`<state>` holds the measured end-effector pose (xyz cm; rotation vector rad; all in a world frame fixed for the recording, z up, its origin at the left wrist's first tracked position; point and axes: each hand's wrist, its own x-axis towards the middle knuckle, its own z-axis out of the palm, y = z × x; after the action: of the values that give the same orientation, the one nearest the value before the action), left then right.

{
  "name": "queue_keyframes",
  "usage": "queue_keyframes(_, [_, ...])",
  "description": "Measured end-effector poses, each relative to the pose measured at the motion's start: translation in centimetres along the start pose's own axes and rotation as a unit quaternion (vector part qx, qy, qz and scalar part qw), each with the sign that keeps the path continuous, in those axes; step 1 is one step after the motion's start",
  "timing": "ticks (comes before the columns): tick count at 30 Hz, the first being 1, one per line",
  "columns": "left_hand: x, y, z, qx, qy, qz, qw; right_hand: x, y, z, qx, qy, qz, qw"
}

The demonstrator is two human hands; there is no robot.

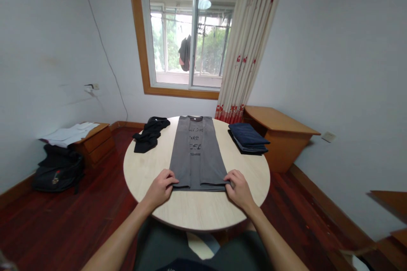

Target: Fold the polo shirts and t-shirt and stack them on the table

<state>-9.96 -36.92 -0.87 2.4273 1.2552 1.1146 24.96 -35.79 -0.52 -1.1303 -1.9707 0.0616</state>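
Shirt: pinching both near corners with left hand and right hand, seemingly straightening side folds, likely needing folding upward

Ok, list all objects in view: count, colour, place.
shirt: 1, grey, table centre
garment: 1, black, table's left
folded stack: 1, navy and black, table's right
table: 1, pale, centre
window: 1, brown frame, far wall
hanging item: 1, dark, beyond window
curtain: 1, cream and red, by window
desk: 1, brown, right
drawer unit: 1, brown, left
sheets: count unclear, white, on drawer unit
bag: 1, black, floor
cable: 1, pale, left of window
wall boxes: 2, pale, either side
wooden parts: count unclear, brown, right edge
legs: 2, in dark green, bottom
left hand: 1, bare, on shirt's hem
right hand: 1, bare, on shirt's hem
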Motion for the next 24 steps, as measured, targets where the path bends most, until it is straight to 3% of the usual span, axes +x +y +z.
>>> queue_keyframes(6, [0.2,0.6,-0.2,0.022,-0.006,-0.003,1.000,-0.4,-0.5,-0.6,-0.067,-0.042,0.017,0.997])
queue_keyframes(11, [0.4,0.4,0.0,0.043,-0.031,-0.007,0.999,0.6,-1.7,0.2,-0.094,-0.089,-0.016,0.991])
queue_keyframes(14, [0.2,-0.2,0.2,0.044,-0.009,-0.006,0.999,1.0,-1.8,0.5,-0.092,-0.122,-0.038,0.988])
queue_keyframes(18, [-0.1,-0.1,-0.1,0.071,0.015,-0.019,0.997,0.9,-1.4,-0.3,-0.088,-0.116,-0.034,0.989])
queue_keyframes(24, [1.3,2.6,-0.7,0.123,-0.061,-0.014,0.990,2.0,-3.0,-2.3,-0.132,-0.193,-0.024,0.972])
